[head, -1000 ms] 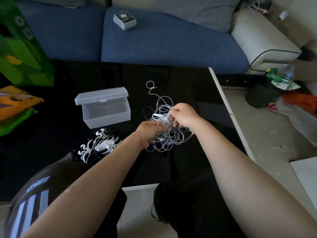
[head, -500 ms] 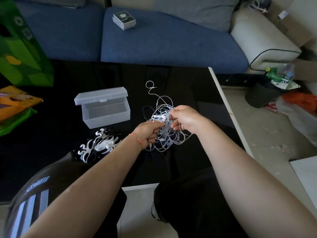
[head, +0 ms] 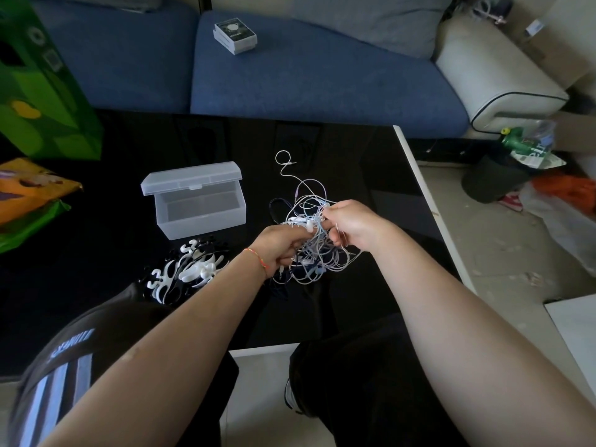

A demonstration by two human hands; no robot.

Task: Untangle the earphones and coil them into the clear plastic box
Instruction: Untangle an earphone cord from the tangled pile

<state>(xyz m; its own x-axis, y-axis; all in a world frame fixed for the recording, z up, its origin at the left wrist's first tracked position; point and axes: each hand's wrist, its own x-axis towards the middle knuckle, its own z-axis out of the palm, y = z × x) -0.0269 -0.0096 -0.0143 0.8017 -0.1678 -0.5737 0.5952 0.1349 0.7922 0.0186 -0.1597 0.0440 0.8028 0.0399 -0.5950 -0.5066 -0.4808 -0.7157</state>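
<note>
Left hand (head: 280,248) has its fingers curled tight into the near-left side of the earphone tangle (head: 311,240), pinching cords; an orange thread bracelet (head: 257,258) sits on that wrist. Right hand (head: 353,225) grips the tangle's right side, fingers curled around several strands, thumb and forefinger pinching near a white earbud at the top of the bundle. Both hands hold the tangle just over the black table (head: 371,175), knuckles close together, cords bunched between them. The tangle is a mix of white, pale blue and dark cords, loops hanging below and to the right of the hands; one white strand runs away from the person and ends in a small loop with a jack plug (head: 288,162). Clear plastic box (head: 196,204) sits left of the tangle, near but apart from it, lid hinged open and standing up at the back, interior looks bare. Nearer the person than the box lies a pile of black and white cord winders (head: 187,269), just left of the left wrist. Farther left of the box: an orange packet (head: 29,188) and a green bag (head: 42,101). Beyond the table is a blue sofa (head: 322,79) with a small boxed item (head: 235,35) on the cushion.
</note>
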